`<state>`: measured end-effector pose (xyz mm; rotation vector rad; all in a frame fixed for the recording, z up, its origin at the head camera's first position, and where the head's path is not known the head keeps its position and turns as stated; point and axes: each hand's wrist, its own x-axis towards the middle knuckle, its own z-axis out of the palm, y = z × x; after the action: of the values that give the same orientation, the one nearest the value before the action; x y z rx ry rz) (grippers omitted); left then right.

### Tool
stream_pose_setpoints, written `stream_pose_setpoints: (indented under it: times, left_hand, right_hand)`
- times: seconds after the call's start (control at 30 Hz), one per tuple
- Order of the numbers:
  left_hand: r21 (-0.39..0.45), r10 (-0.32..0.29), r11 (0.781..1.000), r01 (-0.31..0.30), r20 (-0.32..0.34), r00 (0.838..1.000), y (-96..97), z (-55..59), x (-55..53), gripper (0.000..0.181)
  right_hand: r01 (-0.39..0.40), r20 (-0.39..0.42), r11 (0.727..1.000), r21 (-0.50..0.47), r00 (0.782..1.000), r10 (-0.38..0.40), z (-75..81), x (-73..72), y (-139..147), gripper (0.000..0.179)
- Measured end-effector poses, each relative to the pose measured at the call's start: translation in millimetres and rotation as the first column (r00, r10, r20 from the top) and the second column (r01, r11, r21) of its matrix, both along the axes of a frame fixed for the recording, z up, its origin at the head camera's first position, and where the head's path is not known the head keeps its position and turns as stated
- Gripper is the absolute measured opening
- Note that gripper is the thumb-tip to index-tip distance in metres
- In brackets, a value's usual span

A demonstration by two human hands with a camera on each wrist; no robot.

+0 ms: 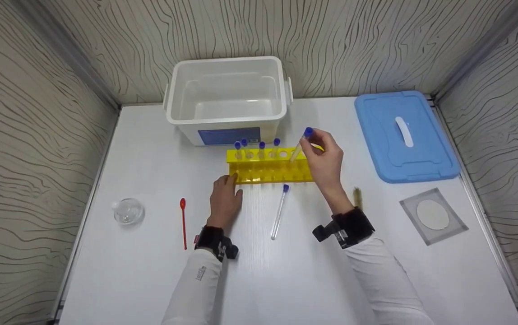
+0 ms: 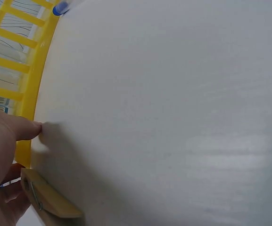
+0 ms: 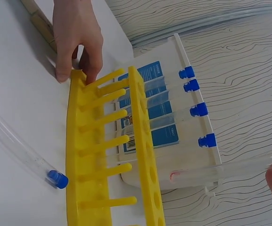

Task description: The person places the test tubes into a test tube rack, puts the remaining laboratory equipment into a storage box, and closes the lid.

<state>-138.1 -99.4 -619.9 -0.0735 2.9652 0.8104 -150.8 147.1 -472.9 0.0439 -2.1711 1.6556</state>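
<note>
My right hand (image 1: 324,158) pinches a blue-capped test tube (image 1: 298,146) near its cap. The tube slants above the yellow test tube rack (image 1: 270,174); its lower end (image 3: 178,176) is apart from the rack's top bar in the right wrist view. At the rack's left end, my left hand (image 1: 225,201) grips the base, with the thumb (image 2: 27,128) on the near edge and fingers behind. Several blue-capped tubes (image 3: 198,109) stand in the rack toward that end. Another capped test tube (image 1: 279,214) lies on the table in front of the rack.
Behind the rack stands a white bin (image 1: 227,117), its blue lid (image 1: 403,158) lying at the right. A gauze pad (image 1: 432,214), brush (image 1: 357,198), red spoon (image 1: 183,221) and small glass vessel (image 1: 128,211) lie about. A wooden piece (image 2: 53,197) is beside my left hand.
</note>
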Motion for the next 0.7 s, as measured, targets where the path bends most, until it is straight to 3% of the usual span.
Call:
stream_pose_setpoints:
  times: [0.33, 0.53, 0.7]
  left_hand:
    - [0.011, 0.022, 1.000, -0.023, 0.016, 1.000, 2.1, -1.1, 0.9, 0.051]
    - [0.027, 0.006, 1.000, -0.005, -0.020, 1.000, 0.4, -1.1, 2.3, 0.049]
    - [0.035, 0.001, 0.999, 0.000, -0.028, 1.000, 0.4, -0.6, 2.6, 0.049]
  right_hand:
    - [-0.024, 0.012, 0.999, -0.039, 1.000, 0.025, -12.1, -12.2, -7, 0.029]
    - [-0.046, 0.027, 0.999, -0.007, 0.999, 0.047, -19.7, -17.7, -10, 0.031]
    - [-0.058, 0.107, 0.998, 0.018, 0.993, 0.056, -26.5, -21.3, -11, 0.031]
